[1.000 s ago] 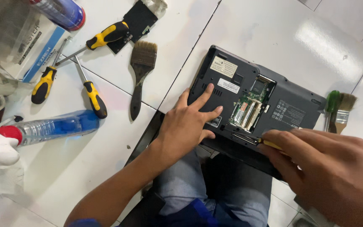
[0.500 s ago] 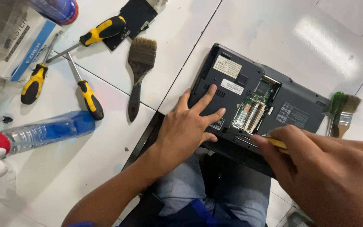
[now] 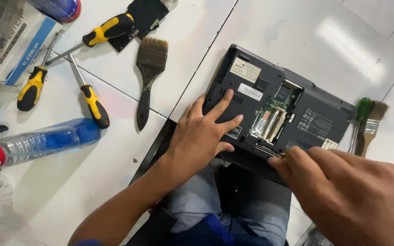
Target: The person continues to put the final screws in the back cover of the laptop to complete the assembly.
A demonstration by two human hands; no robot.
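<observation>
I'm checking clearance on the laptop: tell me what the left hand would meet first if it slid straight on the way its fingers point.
Probably the white labels on the laptop's underside. The left hand lies flat, fingers pointing up-right; the open memory bay sits just right of that line.

Upturned dark-grey laptop (image 3: pixel 270 102) on white floor tiles, memory bay uncovered, near edge over lap.

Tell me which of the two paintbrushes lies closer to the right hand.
The green-handled brush beside the laptop's right edge; the dark-handled brush lies far left, near the screwdrivers, away from the right hand.
</observation>
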